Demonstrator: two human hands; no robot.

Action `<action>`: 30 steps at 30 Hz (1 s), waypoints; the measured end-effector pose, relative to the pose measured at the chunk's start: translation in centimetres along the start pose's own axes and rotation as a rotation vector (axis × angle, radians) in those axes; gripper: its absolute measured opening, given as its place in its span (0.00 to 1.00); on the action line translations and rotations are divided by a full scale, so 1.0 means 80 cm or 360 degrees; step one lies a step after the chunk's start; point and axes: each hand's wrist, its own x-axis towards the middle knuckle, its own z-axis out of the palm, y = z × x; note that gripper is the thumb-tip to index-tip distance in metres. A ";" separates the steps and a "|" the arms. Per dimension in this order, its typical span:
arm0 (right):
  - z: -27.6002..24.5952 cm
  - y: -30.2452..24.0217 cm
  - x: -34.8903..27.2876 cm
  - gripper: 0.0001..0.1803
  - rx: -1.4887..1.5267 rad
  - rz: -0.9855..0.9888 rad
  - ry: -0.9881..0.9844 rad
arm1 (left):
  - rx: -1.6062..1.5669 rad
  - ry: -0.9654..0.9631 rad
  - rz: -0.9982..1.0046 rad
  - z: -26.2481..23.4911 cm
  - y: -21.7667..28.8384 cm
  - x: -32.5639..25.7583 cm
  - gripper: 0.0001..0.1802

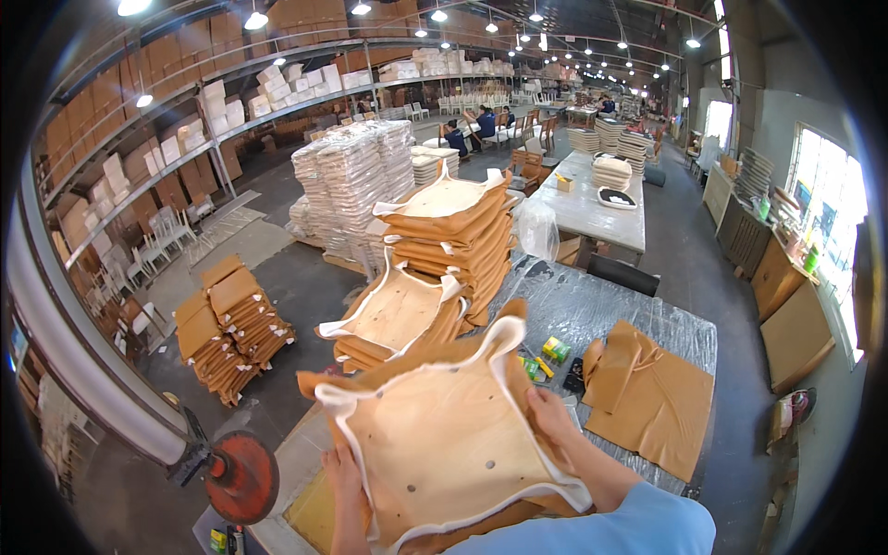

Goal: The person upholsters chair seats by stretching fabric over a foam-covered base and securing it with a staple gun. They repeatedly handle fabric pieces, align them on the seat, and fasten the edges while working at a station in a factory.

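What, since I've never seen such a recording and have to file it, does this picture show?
No robot here: a person is at work. The one picture comes from a fisheye camera on that person's head, looking down, so straight edges bend. The bare left hand and right hand hold opposite sides of a wooden seat panel, rimmed in white and brown material. On the plastic-covered table at right lie brown leather-like material and small yellow-and-green boxes. Beyond rises a tall stack of similar panels.

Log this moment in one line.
panel: held, wood side up | left hand: at left edge | right hand: at right edge | brown material: on table
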 end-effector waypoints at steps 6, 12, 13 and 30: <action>-0.128 -0.048 -0.044 0.16 0.1211 -0.0375 0.0552 | -0.2373 -0.0104 -0.0013 0.025 0.148 -0.015 0.28; -0.120 -0.058 -0.034 0.33 0.2127 -0.0223 -0.0466 | -0.2486 -0.1000 0.0980 -0.054 0.136 0.032 0.30; -0.120 -0.056 -0.040 0.35 0.1852 -0.0150 -0.0478 | -0.2480 -0.1165 0.0884 -0.060 0.129 0.021 0.33; 0.082 0.059 -0.019 0.39 0.0577 0.0066 -0.0669 | -0.0507 -0.0238 -0.0385 -0.078 -0.073 -0.128 0.46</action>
